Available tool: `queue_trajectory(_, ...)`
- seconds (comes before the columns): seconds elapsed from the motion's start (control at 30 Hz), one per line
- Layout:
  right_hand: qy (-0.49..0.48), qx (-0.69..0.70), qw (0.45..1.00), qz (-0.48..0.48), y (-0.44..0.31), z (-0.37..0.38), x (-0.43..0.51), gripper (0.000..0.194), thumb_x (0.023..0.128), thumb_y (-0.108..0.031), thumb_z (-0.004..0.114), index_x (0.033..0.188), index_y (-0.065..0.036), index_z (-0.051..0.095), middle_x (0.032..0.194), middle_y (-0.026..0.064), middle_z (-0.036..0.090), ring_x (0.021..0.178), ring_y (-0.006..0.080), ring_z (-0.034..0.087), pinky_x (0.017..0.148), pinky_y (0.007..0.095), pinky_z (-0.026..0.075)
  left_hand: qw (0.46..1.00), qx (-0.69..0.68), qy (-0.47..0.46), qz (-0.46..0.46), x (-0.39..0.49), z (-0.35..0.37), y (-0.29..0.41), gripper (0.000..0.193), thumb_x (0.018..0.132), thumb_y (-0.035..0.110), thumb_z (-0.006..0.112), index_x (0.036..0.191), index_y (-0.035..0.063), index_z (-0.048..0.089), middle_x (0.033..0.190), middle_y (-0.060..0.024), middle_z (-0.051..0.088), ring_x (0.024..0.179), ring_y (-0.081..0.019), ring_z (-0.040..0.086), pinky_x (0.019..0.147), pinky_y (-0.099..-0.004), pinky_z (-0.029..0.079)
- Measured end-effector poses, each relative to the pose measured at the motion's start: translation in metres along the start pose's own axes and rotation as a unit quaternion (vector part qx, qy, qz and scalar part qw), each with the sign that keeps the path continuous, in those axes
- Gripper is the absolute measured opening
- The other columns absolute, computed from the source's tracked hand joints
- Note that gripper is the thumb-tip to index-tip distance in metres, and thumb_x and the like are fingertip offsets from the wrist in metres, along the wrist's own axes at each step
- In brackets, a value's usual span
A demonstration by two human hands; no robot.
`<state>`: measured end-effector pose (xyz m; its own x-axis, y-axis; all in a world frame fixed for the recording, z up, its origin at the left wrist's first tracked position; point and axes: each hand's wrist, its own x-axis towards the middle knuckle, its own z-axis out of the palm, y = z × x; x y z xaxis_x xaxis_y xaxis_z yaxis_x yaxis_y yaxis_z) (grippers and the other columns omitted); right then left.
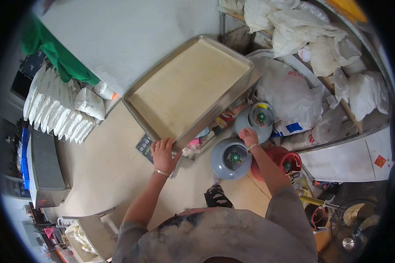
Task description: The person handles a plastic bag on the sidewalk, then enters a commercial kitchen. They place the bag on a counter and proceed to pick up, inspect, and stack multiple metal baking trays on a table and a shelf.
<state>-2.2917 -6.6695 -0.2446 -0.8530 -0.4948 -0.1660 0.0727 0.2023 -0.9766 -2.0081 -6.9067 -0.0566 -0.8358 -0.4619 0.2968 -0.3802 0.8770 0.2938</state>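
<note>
A stack of rectangular metal baking trays stands before me, the top one with a pale flat inner surface. My left hand rests on the near corner of the stack, fingers over the rim and thumb spread to the side. My right hand is over the grey gas cylinders, its fingers curled; whether it touches one cannot be told, and nothing shows in it. One grey gas cylinder with a green valve stands nearest, another grey gas cylinder lies beyond it, and a red gas cylinder is partly behind my right forearm.
White sacks stand in a row at left beneath a green cloth. Plastic bags and a shelf with white bags fill the right. A fan is at lower right, a bin at lower left.
</note>
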Motion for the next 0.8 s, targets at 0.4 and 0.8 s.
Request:
queue_trajectory(0.4, -0.058, 0.074, 0.981, 0.171, 0.049, 0.040, -0.027, 0.022, 0.089, -0.019, 0.052, 0.086, 0.001, 0.061, 0.071, 0.0086, 0.065, 0.060, 0.0149, 0.061, 0.057, 0.0260, 0.051, 0.985, 0.028, -0.115, 0.126, 0.073, 0.029, -0.016, 0.020, 0.068, 0.022, 0.068, 0.068, 0.0087, 0.054, 0.067, -0.0066, 0.054, 0.063, -0.0260, 0.055, 0.069, -0.0379, 0.043)
queue_trajectory(0.8, -0.016, -0.019, 1.000, -0.001, 0.044, 0.060, -0.012, 0.014, 0.084, -0.013, 0.057, 0.093, -0.004, 0.062, 0.084, 0.0062, 0.064, 0.072, 0.0127, 0.061, 0.062, 0.0262, 0.050, 0.983, 0.026, -0.104, 0.146, 0.120, -0.050, 0.000, 0.028, 0.062, 0.013, 0.073, 0.058, 0.0060, 0.046, 0.055, -0.0095, 0.047, 0.052, -0.0306, 0.049, 0.052, -0.0388, 0.040)
